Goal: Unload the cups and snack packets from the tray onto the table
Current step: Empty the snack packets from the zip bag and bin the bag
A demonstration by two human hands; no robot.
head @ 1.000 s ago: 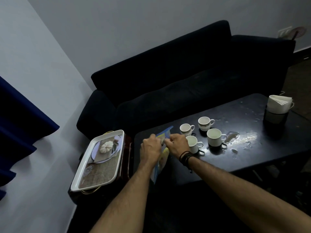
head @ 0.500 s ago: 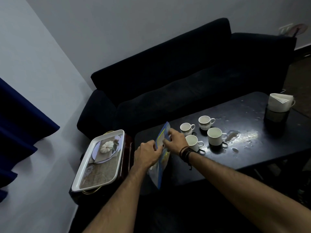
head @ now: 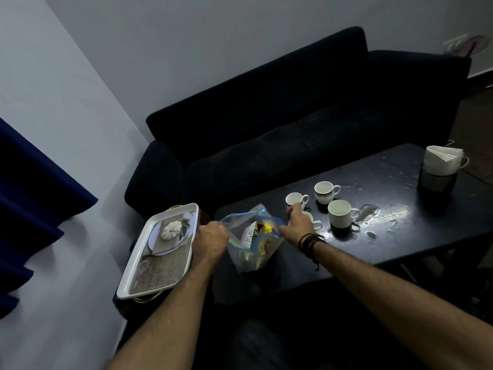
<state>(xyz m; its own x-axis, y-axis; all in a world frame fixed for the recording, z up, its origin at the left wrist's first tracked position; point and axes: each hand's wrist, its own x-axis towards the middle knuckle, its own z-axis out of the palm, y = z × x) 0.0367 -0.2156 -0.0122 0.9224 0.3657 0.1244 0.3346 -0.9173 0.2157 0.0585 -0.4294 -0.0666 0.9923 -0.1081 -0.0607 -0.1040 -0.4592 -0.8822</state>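
Above the table (head: 400, 236) edge, the left hand (head: 210, 240) and right hand (head: 297, 222) each pinch one side of the clear snack bag (head: 253, 244), holding its mouth open.

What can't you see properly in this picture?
- Fourth cup: mostly hidden behind the right hand in the head view.
- Snack packets inside the plastic bag: crumpled plastic and dim light blur them; their labels are unreadable.
- What is in the cups: too dark to tell.
- Under the tray: covered by the tray itself.
- Left hand fingertips: curled behind the bag's edge.
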